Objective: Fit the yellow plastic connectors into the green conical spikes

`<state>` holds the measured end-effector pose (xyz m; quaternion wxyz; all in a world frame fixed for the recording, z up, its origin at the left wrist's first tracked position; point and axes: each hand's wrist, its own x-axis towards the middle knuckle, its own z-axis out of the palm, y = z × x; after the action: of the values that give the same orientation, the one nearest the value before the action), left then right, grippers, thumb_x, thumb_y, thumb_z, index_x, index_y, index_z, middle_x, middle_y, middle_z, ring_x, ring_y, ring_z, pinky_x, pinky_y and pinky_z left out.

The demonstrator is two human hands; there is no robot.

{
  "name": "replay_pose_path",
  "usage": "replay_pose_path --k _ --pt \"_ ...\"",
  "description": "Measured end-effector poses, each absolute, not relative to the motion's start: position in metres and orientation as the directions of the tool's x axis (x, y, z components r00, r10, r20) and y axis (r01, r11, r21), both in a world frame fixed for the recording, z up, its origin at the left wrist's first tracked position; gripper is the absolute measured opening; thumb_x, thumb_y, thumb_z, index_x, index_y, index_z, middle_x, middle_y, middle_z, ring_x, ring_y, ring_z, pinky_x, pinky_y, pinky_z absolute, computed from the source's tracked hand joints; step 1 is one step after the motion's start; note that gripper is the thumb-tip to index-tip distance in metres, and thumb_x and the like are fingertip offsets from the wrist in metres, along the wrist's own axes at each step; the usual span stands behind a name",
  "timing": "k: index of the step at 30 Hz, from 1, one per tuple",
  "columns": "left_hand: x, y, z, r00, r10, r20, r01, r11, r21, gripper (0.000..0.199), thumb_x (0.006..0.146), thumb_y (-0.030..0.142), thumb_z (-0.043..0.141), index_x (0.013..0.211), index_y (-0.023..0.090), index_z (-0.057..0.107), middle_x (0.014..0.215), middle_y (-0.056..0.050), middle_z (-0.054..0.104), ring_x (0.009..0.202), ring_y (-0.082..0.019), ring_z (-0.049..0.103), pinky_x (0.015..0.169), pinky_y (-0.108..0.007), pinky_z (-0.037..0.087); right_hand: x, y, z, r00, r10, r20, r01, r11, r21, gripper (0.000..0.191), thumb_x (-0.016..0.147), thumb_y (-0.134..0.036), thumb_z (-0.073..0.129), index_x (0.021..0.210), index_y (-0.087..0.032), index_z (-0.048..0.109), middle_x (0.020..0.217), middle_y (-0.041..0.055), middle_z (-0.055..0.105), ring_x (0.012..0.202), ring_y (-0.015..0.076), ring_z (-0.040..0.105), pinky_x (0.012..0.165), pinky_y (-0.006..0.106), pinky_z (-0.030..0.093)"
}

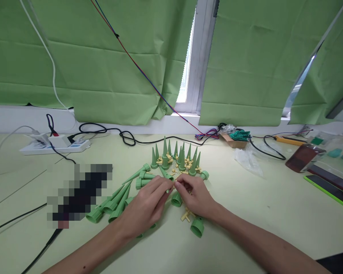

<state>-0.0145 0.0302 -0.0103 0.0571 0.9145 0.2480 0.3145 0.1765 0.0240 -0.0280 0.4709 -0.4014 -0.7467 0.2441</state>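
My left hand (pixel 151 203) is closed at the middle of the table, with a small piece of green part showing at its fingertips. My right hand (pixel 194 194) meets it, thumb and finger pinched on something small and yellowish that is mostly hidden. Behind my hands, green cones (pixel 182 160) stand upright among small yellow fittings (pixel 173 171). Several green cones (pixel 117 199) lie on their sides left of my left hand. Below my right hand lie a yellow T-shaped fitting (pixel 185 216) and a green cap-like piece (pixel 197 227).
A power strip (pixel 55 146) with plugs sits at the back left, near a pixelated dark object (pixel 80 196). Black cable runs along the wall. At the right are a small cardboard box (pixel 234 141), plastic bags (pixel 248 161) and a green-edged phone (pixel 331 192).
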Motion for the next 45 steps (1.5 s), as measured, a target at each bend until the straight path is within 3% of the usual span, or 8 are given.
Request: replay_pose_path --k 7,11,15,19,35,39,42,45 --pt "-0.016 0.03 -0.009 0.733 0.389 0.559 0.387 -0.913 0.128 0.038 0.088 0.0 0.036 0.118 0.021 0.046 0.107 -0.011 0.062 0.094 -0.021 0.057 0.076 -0.031 0.047 0.173 0.023 -0.024 -0.239 0.923 0.301 0.111 0.334 -0.936 0.03 0.094 -0.041 0.052 0.074 -0.018 0.053 0.047 -0.0064 0.044 0.04 0.0088 0.039 0.041 0.022 0.031" --pt "-0.015 0.029 -0.008 0.726 0.316 0.611 0.385 -0.923 0.02 0.044 0.084 -0.004 0.035 0.119 0.019 0.049 0.103 -0.01 0.064 0.089 -0.02 0.058 0.073 -0.03 0.049 0.173 0.024 -0.025 -0.273 0.93 0.247 -0.002 0.256 -0.967 0.03 0.093 -0.041 0.054 0.073 -0.018 0.052 0.044 -0.0076 0.045 0.035 0.0069 0.036 0.037 0.02 0.029" --pt "-0.015 0.028 -0.01 0.722 0.244 0.648 0.399 -0.911 -0.101 0.046 0.082 -0.007 0.036 0.118 0.017 0.052 0.107 -0.011 0.065 0.096 -0.021 0.061 0.084 -0.033 0.052 0.174 0.026 -0.028 -0.297 0.93 0.216 -0.064 0.207 -0.976 0.03 0.092 -0.039 0.056 0.072 -0.018 0.052 0.044 -0.008 0.045 0.034 0.0057 0.036 0.036 0.019 0.028" --pt "-0.016 0.027 -0.012 0.734 0.254 0.63 0.416 -0.902 -0.12 0.047 0.082 -0.007 0.037 0.119 0.017 0.052 0.11 -0.012 0.065 0.099 -0.022 0.061 0.086 -0.035 0.053 0.174 0.028 -0.03 -0.31 0.932 0.19 -0.099 0.167 -0.981 0.03 0.092 -0.039 0.056 0.07 -0.018 0.052 0.043 -0.0092 0.042 0.032 0.0049 0.033 0.034 0.018 0.026" --pt "-0.008 0.024 -0.007 0.551 0.513 0.659 0.426 -0.851 0.307 0.029 0.093 0.009 0.045 0.119 0.02 0.05 0.124 -0.011 0.052 0.111 -0.018 0.055 0.088 -0.026 0.05 0.176 0.03 -0.027 -0.152 0.956 0.25 -0.127 0.232 -0.964 0.031 0.091 -0.043 0.059 0.073 -0.018 0.051 0.049 -0.0078 0.045 0.035 0.0059 0.04 0.034 0.018 0.03" --pt "-0.008 0.025 -0.003 0.4 0.651 0.645 0.448 -0.753 0.482 0.006 0.095 0.02 0.046 0.097 0.019 0.052 0.095 -0.004 0.056 0.083 -0.014 0.055 0.072 -0.023 0.049 0.176 0.029 -0.024 -0.093 0.947 0.307 -0.105 0.297 -0.949 0.03 0.091 -0.041 0.058 0.073 -0.018 0.052 0.049 -0.0075 0.045 0.036 0.0059 0.041 0.035 0.018 0.03" --pt "-0.009 0.029 -0.001 0.35 0.764 0.542 0.525 -0.639 0.562 0.027 0.097 0.032 0.044 0.074 0.019 0.047 0.067 0.003 0.048 0.061 -0.012 0.046 0.059 -0.024 0.04 0.176 0.028 -0.024 -0.088 0.936 0.34 -0.095 0.332 -0.939 0.027 0.093 -0.04 0.057 0.076 -0.018 0.054 0.05 -0.0075 0.045 0.038 0.0061 0.042 0.036 0.018 0.032" --pt "-0.009 0.033 0.0 0.361 0.839 0.407 0.572 -0.544 0.614 0.041 0.098 0.042 0.039 0.065 0.018 0.046 0.06 0.003 0.048 0.058 -0.013 0.045 0.056 -0.025 0.035 0.176 0.026 -0.023 -0.107 0.928 0.356 -0.084 0.348 -0.934 0.026 0.093 -0.039 0.056 0.078 -0.018 0.054 0.051 -0.0075 0.044 0.039 0.0065 0.042 0.038 0.019 0.034"
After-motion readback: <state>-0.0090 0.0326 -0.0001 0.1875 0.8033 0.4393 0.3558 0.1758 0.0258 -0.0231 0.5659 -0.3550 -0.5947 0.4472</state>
